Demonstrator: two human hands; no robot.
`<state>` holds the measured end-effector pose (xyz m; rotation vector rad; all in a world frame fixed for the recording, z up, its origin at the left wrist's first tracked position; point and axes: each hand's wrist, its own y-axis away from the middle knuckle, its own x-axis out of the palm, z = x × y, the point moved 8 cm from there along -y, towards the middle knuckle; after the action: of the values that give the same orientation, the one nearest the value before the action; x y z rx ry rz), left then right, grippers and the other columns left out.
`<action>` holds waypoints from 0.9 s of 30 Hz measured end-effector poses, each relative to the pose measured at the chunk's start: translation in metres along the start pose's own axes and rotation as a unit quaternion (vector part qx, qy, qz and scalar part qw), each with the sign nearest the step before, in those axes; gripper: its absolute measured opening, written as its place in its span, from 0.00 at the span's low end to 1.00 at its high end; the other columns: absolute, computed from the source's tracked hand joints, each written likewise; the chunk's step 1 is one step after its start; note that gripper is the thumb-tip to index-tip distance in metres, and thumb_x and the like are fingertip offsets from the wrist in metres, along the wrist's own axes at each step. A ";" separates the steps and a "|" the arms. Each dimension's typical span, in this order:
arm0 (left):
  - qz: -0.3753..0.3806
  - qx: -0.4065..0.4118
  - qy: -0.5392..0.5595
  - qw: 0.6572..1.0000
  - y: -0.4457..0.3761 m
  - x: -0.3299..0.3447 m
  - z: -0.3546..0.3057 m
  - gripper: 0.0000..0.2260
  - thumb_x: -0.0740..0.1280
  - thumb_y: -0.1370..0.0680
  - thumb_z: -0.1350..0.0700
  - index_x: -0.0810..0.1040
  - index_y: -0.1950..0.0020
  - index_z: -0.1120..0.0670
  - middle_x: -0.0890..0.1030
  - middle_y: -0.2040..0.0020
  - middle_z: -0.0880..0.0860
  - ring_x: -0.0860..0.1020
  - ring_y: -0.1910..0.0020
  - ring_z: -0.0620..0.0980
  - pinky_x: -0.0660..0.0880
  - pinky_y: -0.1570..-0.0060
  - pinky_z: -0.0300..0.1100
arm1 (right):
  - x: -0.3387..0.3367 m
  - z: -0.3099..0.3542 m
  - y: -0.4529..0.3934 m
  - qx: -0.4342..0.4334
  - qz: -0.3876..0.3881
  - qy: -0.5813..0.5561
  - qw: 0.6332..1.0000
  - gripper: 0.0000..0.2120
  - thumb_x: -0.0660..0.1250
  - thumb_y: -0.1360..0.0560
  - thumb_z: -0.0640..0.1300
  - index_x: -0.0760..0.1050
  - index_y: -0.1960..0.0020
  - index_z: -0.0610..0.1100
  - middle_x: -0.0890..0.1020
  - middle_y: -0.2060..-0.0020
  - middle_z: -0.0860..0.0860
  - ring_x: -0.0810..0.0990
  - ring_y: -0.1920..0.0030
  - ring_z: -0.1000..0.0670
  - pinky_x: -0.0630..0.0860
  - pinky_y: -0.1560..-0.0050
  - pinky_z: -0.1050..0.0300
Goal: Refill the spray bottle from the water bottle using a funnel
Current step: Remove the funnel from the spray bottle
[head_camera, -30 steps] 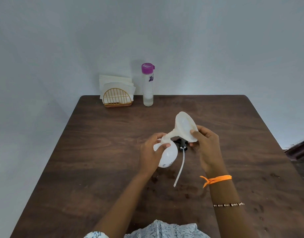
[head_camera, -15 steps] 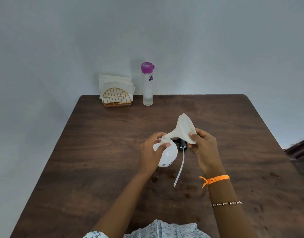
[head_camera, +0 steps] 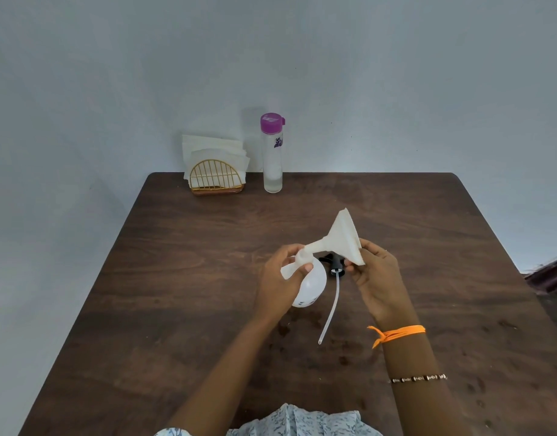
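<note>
Spray bottle: the small white rounded plastic spray bottle [head_camera: 311, 286] sits near the middle of the dark brown wooden table [head_camera: 176, 309], its neck open. It looks light and empty, so judge it easy to tip; hold it at the neck, as you do now.

Left grip: your left hand [head_camera: 278, 283] curls round the bottle's neck and shoulder, thumb and fingers pinching just below the mouth.

Funnel: the white plastic funnel [head_camera: 337, 239] is tilted, its spout at the bottle mouth and its cone leaning up and to the right. Whether the spout is seated inside the mouth, you cannot tell. It seems thin and light, a little flexible at the rim.

Right grip: your right hand [head_camera: 376, 278] pinches the lower rim of the cone between thumb and fingertips.

Spray head: the black trigger spray head with its long translucent dip tube [head_camera: 332, 300] lies on the table just right of the bottle, between your hands.

Water bottle: the tall clear water bottle with a purple cap [head_camera: 272, 152] stands upright at the far edge, well apart from your hands, capped. Smooth sides may be slippery; take it round the middle.

Beside it: a gold wire napkin holder with white napkins [head_camera: 215, 168].

Next, by judgement: bring the funnel upright before you let go.
</note>
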<state>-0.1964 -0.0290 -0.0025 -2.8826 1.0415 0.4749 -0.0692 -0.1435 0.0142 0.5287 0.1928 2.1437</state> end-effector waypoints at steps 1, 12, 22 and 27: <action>0.011 -0.004 0.004 1.000 0.000 0.002 -0.001 0.11 0.69 0.25 0.54 0.73 0.46 0.43 0.76 0.46 0.40 0.73 0.46 0.38 0.66 0.56 0.26 | 0.000 -0.001 -0.001 0.013 0.003 -0.027 1.000 0.10 0.58 0.23 0.32 0.76 0.48 0.37 0.80 0.63 0.45 0.76 0.72 0.57 0.74 0.72 0.67; -0.066 -0.082 0.104 0.989 -0.051 -0.022 0.005 0.08 0.60 0.20 0.55 0.75 0.44 0.47 0.79 0.46 0.44 0.76 0.44 0.41 0.69 0.52 0.31 | 0.018 0.015 -0.075 -0.047 -0.037 0.058 0.997 0.07 0.63 0.24 0.35 0.75 0.47 0.40 0.80 0.53 0.46 0.79 0.54 0.51 0.78 0.64 0.65; -0.086 -0.153 0.041 0.984 -0.131 -0.018 0.017 0.10 0.62 0.21 0.57 0.76 0.41 0.52 0.78 0.45 0.48 0.75 0.45 0.44 0.69 0.55 0.31 | 0.046 0.017 -0.195 -0.142 -0.107 0.318 0.931 0.09 0.63 0.31 0.31 0.75 0.56 0.43 0.80 0.59 0.48 0.77 0.58 0.52 0.71 0.64 0.73; -0.067 -0.156 0.011 0.985 -0.159 -0.002 0.025 0.09 0.62 0.21 0.57 0.76 0.42 0.50 0.78 0.48 0.45 0.75 0.48 0.41 0.71 0.55 0.31 | 0.054 0.010 -0.238 -0.130 -0.105 0.361 0.918 0.10 0.61 0.32 0.32 0.74 0.58 0.45 0.79 0.60 0.50 0.77 0.56 0.50 0.73 0.54 0.58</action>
<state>-0.1048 0.0985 -0.0362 -3.2104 0.8330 0.6510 0.0837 0.0398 -0.0384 -0.4411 0.3442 2.0177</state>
